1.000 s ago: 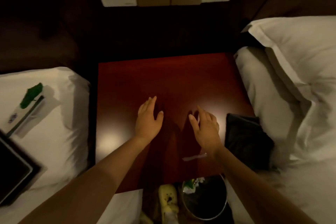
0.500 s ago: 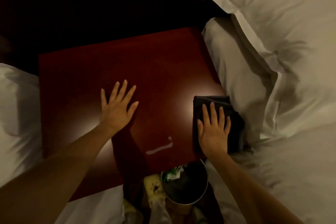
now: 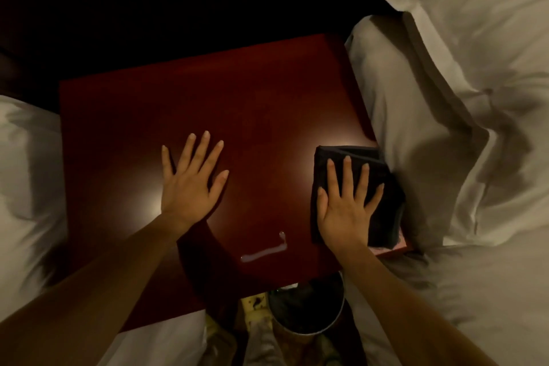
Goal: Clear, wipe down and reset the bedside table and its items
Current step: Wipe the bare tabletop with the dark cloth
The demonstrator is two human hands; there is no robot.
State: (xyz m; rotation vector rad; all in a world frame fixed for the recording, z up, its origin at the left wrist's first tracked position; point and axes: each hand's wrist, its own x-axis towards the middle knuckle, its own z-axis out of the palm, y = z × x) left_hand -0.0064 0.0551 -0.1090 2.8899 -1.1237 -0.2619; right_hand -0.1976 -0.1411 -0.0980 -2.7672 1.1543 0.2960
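The dark red bedside table (image 3: 237, 98) fills the middle of the head view. A folded dark cloth (image 3: 383, 187) lies at its right edge. My right hand (image 3: 346, 205) lies flat on top of the cloth with fingers spread. My left hand (image 3: 191, 181) rests flat on the bare tabletop to the left, fingers apart, holding nothing. A thin pale streak of liquid (image 3: 264, 251) sits near the front edge between my forearms.
White bedding and pillows (image 3: 460, 98) press against the table's right side. Another white bed (image 3: 26, 175) borders the left. A round waste bin (image 3: 309, 312) with rubbish stands on the floor below the front edge, beside a yellow slipper (image 3: 255, 303).
My right hand moved right from the tabletop onto the dark cloth and flattened on it. My left hand spread flat on the table. The view tilted down, losing the wall sockets.
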